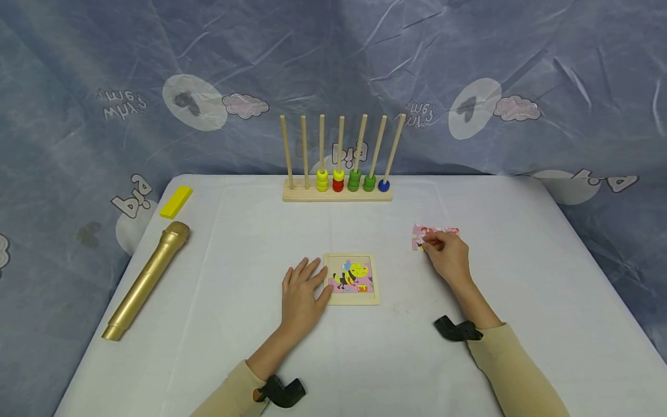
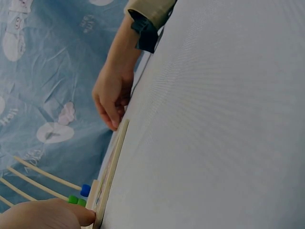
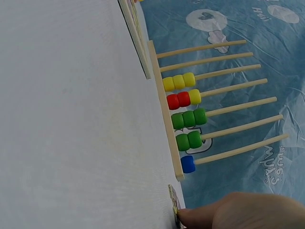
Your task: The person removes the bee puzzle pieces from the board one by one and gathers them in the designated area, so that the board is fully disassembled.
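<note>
A square wooden puzzle tray [image 1: 376, 278] with a bee picture [image 1: 348, 280] lies at the middle of the table. My left hand [image 1: 302, 298] rests at its left side, fingers spread, with thumb and index finger touching the rim. To the right of the tray, my right hand [image 1: 449, 255] has its fingers curled over pink puzzle pieces [image 1: 418, 230] and pinches one between thumb and fingers. In the right wrist view the thumb [image 3: 195, 218] presses against a thin puzzle piece [image 3: 173, 195]; the fingertips behind it are hidden.
A wooden bead rack [image 1: 337, 196] with upright pegs and coloured beads stands at the back edge. Along the left side lie a gold microphone [image 1: 146, 281] and a yellow block [image 1: 176, 201]. White cloth [image 1: 234, 231] covers the table.
</note>
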Tool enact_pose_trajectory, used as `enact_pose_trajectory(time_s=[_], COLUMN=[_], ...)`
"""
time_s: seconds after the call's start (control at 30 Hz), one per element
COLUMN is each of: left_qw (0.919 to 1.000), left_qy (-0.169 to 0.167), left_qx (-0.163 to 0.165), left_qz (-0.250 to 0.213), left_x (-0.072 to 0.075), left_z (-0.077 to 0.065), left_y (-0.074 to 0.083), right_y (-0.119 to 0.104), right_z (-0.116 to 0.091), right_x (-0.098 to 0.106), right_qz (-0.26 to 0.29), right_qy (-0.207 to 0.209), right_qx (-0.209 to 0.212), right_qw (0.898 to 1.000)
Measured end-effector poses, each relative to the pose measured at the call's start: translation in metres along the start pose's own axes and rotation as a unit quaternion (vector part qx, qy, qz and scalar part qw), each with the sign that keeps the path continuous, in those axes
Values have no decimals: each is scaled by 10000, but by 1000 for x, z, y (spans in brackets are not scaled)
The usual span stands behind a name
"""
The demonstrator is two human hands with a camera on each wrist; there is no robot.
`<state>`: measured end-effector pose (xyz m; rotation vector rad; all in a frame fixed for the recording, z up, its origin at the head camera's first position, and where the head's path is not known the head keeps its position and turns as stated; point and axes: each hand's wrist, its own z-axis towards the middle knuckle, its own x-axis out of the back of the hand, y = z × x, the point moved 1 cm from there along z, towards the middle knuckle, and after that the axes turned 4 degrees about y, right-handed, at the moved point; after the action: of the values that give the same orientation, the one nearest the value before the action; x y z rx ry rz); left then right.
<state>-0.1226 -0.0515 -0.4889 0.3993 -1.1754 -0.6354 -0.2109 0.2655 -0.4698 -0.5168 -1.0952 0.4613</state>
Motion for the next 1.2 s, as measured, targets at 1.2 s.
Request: enact_pose_trajectory(time_s=[1.2], left_qw=[9996], left_qy=[150], left_qx=[-227], left_qz=[20], left_x=[2], left_z=[0], left_y=[1], right_y=[-95], right_z=[-30], right_x=[-13], right_qz=[1400], right_qy=[-1469], right_qx=[-111], right_qw=[9791])
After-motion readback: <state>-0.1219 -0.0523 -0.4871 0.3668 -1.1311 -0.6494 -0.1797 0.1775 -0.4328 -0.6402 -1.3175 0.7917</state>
